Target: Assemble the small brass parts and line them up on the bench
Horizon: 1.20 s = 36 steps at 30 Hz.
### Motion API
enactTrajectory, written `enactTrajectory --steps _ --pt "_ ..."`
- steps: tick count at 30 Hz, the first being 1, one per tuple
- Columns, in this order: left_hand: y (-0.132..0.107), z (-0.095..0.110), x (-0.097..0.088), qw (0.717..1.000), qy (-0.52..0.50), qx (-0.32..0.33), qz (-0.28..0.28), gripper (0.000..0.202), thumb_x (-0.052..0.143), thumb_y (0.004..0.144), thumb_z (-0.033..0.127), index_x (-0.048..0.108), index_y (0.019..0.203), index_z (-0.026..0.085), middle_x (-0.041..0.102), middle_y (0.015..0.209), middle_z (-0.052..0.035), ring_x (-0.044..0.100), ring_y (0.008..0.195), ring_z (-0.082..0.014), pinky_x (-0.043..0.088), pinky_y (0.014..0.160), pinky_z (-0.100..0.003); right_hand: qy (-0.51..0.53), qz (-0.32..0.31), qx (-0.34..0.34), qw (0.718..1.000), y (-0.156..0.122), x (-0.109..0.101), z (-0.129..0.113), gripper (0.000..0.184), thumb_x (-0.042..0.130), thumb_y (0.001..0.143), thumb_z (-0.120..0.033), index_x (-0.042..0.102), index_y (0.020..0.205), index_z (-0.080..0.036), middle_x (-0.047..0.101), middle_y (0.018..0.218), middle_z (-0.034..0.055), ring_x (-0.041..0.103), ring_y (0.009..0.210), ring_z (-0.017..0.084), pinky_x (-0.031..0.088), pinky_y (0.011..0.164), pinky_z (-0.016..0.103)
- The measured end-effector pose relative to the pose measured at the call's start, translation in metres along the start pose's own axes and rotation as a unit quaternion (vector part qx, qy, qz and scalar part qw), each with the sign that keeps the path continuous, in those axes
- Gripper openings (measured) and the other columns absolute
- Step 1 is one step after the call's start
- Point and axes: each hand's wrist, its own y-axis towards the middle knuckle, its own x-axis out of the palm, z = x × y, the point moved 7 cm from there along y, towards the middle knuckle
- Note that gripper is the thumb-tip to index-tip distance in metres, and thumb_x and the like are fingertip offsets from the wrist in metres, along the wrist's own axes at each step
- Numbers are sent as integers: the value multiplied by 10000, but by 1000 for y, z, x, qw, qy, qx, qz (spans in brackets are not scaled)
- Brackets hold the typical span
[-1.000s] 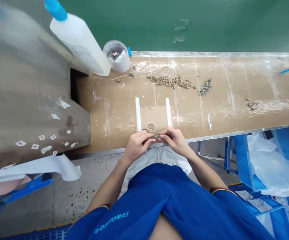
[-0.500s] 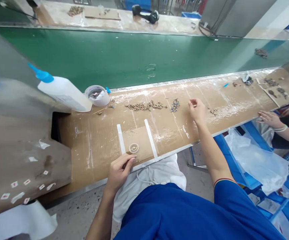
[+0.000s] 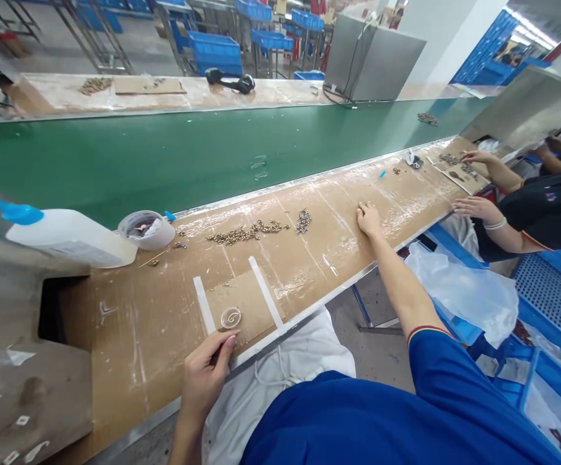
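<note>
A person's left hand (image 3: 204, 374) is curled at the near edge of a cardboard-covered bench (image 3: 130, 336), its fingers bent inward just below a small clear cup (image 3: 231, 318) (whether they pinch anything, I cannot tell). The right hand (image 3: 369, 218) lies palm-down and loosely open, holding nothing visible, some way right of a line of small brass fittings (image 3: 246, 232). The cup looks thin and light, best taken by its rim; the fittings look hard, tiny and slippery, suited to fingertips.
</note>
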Motion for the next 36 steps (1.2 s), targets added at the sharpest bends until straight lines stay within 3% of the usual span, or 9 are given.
enactTrajectory --steps 4,10,14,17,20,24,29,33,36 --pt "-4 -4 0 1000 4 -16 4 306 598 935 380 786 814 171 767 735 -36 716 611 -142 561 600 -175 9 -24 -53 998 -26 2 -14 543 336 977 -279 608 1401 -76 523 1549 194 435 1497 296 307 1261 537" --pt "-6 -8 -1 999 -16 -44 5 306 600 907 392 790 808 173 749 702 -39 696 603 -149 551 583 -194 19 -72 -145 987 -121 13 -40 573 393 992 -375 562 1466 -102 508 1568 162 420 1516 268 291 1287 494" --pt "-9 -10 -1 997 -27 -72 0 305 603 887 400 790 811 171 748 709 -49 679 603 -155 539 576 -212 25 -129 -230 964 -176 39 -88 644 397 1008 -490 459 1553 -152 411 1639 131 353 1554 260 286 1289 499" --pt "-12 -13 0 995 -36 -94 5 314 591 880 401 789 818 166 740 703 -56 670 616 -160 540 601 -228 11 -162 -279 947 -194 60 -134 711 360 1020 -518 333 1611 -122 294 1692 147 262 1591 270 235 1303 510" --pt "-14 -14 1 993 -36 -109 5 317 573 891 392 781 817 165 733 703 -58 659 623 -157 528 605 -228 6 -162 -294 942 -193 75 -178 754 364 1019 -516 264 1626 -80 241 1707 175 199 1608 287 203 1310 502" --pt "-16 -15 2 992 -35 -120 9 312 565 903 378 776 825 162 720 692 -55 642 613 -150 493 582 -219 13 -130 -284 950 -177 87 -221 771 367 1016 -513 181 1647 -111 164 1728 177 123 1619 315 184 1294 564" --pt "-15 -14 2 989 -33 -145 6 335 551 904 385 775 821 151 735 720 -70 647 632 -152 497 611 -227 36 -121 -257 958 -151 105 -247 785 371 1004 -551 223 1628 -99 172 1716 218 141 1604 380 177 1275 616" --pt "-15 -14 3 986 -32 -162 5 341 543 901 394 770 801 160 733 714 -69 633 621 -150 480 598 -227 93 -117 -236 960 -129 118 -260 783 354 993 -604 323 1583 -90 292 1670 243 235 1574 403 210 1255 644" --pt "-16 -15 3 985 -32 -171 10 346 538 904 402 764 793 163 723 705 -67 618 617 -150 465 588 -228 103 -139 -273 946 -120 125 -276 742 351 1000 -598 377 1565 -118 399 1630 206 316 1549 367 220 1266 617"
